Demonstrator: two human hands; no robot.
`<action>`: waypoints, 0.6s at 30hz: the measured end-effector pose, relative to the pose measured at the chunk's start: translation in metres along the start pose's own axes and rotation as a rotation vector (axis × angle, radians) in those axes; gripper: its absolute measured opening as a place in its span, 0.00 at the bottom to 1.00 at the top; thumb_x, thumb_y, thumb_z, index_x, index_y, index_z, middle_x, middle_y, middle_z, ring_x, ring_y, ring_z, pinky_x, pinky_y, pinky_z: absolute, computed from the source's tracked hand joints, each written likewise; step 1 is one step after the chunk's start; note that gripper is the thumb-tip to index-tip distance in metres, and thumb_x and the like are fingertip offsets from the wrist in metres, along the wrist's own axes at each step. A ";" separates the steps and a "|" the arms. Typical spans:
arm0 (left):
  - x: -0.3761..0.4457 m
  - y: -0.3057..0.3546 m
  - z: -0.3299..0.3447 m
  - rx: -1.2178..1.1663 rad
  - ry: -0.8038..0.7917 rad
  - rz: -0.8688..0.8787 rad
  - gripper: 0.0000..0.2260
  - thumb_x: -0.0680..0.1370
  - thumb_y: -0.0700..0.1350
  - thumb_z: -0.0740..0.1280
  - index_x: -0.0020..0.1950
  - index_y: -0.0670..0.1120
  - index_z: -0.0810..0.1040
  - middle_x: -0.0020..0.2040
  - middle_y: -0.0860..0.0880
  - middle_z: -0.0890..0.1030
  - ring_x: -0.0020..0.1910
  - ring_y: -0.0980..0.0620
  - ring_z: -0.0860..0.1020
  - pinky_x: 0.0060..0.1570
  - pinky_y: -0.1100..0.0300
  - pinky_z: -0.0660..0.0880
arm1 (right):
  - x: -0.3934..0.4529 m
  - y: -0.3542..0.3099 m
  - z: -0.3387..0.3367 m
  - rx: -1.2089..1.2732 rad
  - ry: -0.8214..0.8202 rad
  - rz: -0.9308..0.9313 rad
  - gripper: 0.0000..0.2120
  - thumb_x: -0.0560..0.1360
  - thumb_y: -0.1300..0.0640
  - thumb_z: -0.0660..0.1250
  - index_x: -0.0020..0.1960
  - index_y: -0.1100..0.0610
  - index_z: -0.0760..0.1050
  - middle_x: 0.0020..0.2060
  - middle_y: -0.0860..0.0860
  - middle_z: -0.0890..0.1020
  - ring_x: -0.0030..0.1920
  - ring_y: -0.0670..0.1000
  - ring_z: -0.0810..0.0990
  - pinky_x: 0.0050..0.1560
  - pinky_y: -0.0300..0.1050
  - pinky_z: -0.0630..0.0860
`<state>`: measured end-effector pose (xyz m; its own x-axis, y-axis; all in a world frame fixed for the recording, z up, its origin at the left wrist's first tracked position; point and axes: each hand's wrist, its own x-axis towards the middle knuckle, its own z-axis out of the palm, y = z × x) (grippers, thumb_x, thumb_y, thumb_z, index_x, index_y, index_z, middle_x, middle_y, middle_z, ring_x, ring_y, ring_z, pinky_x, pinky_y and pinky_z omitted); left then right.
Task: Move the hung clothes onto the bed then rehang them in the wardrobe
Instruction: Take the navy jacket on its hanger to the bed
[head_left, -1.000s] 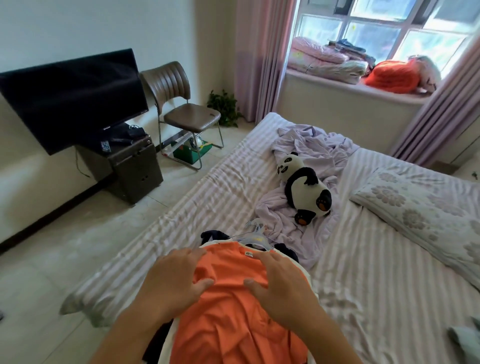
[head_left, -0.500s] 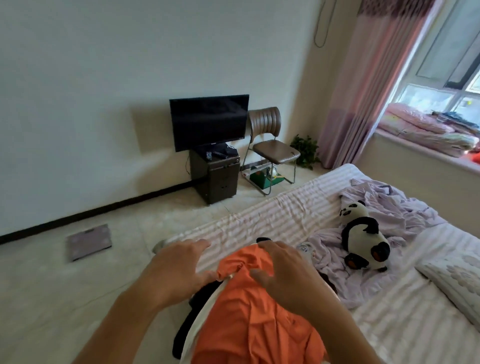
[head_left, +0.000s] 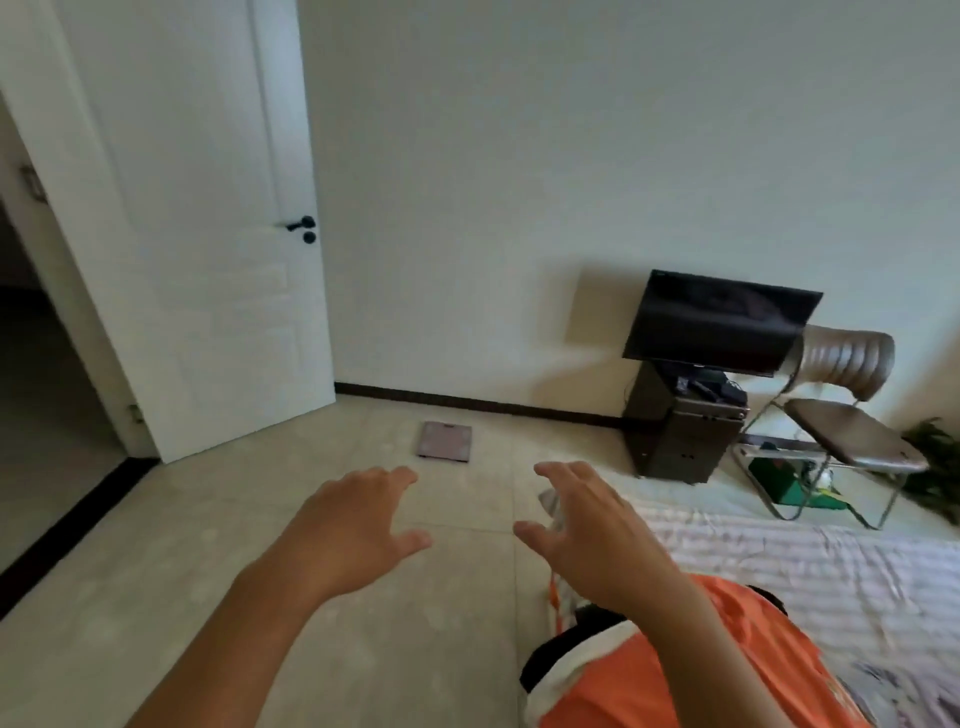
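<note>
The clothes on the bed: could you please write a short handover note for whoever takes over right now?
Left hand: open, fingers spread, holds nothing, over the floor.
Right hand: open, empty, lifted above the bed's edge.
Clothes: the orange garment lies on top of a pile, with dark and white pieces beneath, on the striped bed.
Done: at least this pile is on the bed.
Left: fetch any clothes that remain hung, then rehang everything. The wardrobe is out of view.

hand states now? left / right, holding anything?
Left hand: open, fingers spread, holding nothing, over the floor.
Right hand: open, fingers spread, holding nothing, above the orange fabric garment on the bed.
</note>
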<state>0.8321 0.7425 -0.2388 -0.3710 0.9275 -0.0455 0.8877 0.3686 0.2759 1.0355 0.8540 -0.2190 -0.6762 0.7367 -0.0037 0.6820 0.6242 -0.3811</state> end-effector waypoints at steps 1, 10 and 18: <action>-0.012 -0.019 -0.008 0.001 0.014 -0.032 0.31 0.76 0.64 0.64 0.75 0.56 0.62 0.70 0.54 0.72 0.66 0.52 0.72 0.63 0.56 0.69 | 0.004 -0.022 0.007 -0.012 -0.009 -0.029 0.34 0.77 0.38 0.64 0.77 0.47 0.57 0.74 0.46 0.64 0.69 0.49 0.69 0.68 0.47 0.70; -0.145 -0.201 -0.069 -0.031 0.086 -0.285 0.31 0.77 0.64 0.63 0.76 0.56 0.59 0.72 0.53 0.69 0.68 0.52 0.70 0.65 0.56 0.68 | 0.014 -0.235 0.072 -0.051 -0.095 -0.289 0.32 0.78 0.39 0.63 0.77 0.47 0.57 0.74 0.46 0.65 0.71 0.50 0.68 0.68 0.48 0.68; -0.266 -0.315 -0.113 -0.049 0.177 -0.552 0.29 0.76 0.63 0.65 0.75 0.56 0.64 0.66 0.54 0.74 0.61 0.53 0.75 0.60 0.56 0.73 | 0.014 -0.397 0.133 -0.048 -0.213 -0.545 0.31 0.78 0.39 0.63 0.77 0.47 0.58 0.72 0.46 0.68 0.69 0.50 0.69 0.67 0.47 0.68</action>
<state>0.6207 0.3730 -0.2051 -0.8193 0.5723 -0.0349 0.5374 0.7877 0.3011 0.7182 0.5814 -0.1907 -0.9706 0.2407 -0.0061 0.2286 0.9130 -0.3379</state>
